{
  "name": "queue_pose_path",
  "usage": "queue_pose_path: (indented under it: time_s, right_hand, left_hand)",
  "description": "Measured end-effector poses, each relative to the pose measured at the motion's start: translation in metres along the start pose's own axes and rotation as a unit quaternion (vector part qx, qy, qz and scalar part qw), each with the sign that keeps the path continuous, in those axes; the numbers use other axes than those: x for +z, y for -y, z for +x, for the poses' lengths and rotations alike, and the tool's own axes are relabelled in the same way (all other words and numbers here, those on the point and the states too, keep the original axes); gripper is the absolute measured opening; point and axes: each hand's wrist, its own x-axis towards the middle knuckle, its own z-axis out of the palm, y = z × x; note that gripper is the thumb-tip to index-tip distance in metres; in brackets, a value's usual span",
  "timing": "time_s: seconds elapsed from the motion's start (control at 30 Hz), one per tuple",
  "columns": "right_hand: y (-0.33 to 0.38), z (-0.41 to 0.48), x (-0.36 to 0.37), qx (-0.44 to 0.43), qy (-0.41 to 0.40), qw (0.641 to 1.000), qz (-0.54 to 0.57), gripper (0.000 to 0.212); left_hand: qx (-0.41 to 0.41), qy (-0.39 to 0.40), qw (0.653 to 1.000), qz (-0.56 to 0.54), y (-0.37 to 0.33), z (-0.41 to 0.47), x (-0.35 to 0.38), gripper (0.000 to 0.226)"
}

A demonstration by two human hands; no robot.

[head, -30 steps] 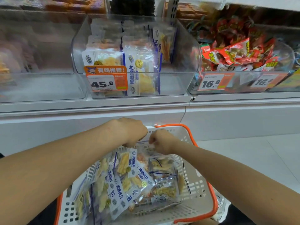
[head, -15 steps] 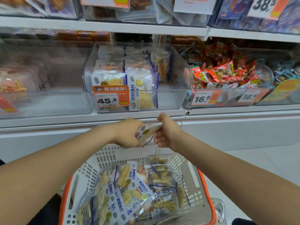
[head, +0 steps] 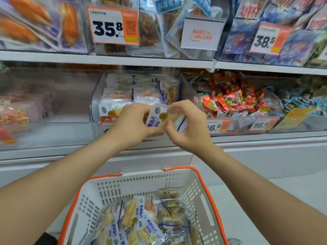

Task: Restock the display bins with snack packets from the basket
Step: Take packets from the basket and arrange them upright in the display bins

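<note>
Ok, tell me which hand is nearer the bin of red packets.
Right. The right hand sits just left of the red-packet bin; the left hand is farther left, across the held packet.

At 6 o'clock: basket (head: 138,181), packets (head: 136,223) inside. Before shelf bin (head: 95,103): held packet (head: 159,115), left hand (head: 131,124) at its 9 o'clock, right hand (head: 187,128) at 3.

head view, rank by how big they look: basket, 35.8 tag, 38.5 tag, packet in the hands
1. basket
2. 35.8 tag
3. 38.5 tag and packet: they look about alike, and the packet is partly covered, so these two are not ranked.
</note>
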Motion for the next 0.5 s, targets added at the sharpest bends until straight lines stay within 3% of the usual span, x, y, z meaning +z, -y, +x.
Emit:
queue_pose_path:
  time_s: [0.13, 0.2, 0.27, 0.37, 0.5]
  right_hand:
    - [-0.006, 0.033, -0.020, 0.015, -0.104, 0.994, 0.006, 0.013]
    - [-0.012, 0.043, -0.027, 0.002, -0.148, 0.988, -0.038, 0.012]
    - [-0.025, 0.048, -0.030, -0.021, -0.152, 0.985, -0.083, 0.012]
    - [-0.049, 0.052, -0.022, -0.035, -0.062, 0.986, -0.153, 0.015]
    - [-0.072, 0.063, -0.005, 0.001, 0.076, 0.960, -0.270, 0.020]
  left_hand:
    - [0.016, -0.140, 0.989, 0.054, 0.002, 0.013, 0.002, 0.053]
    - [0.009, -0.135, 0.985, 0.107, 0.001, 0.019, 0.001, 0.055]
    - [0.005, -0.100, 0.981, 0.166, 0.003, 0.023, -0.001, 0.040]
    - [-0.004, -0.028, 0.969, 0.247, 0.005, 0.027, 0.001, 0.022]
    - [0.031, 0.038, 0.925, 0.377, 0.017, 0.035, 0.006, 0.051]
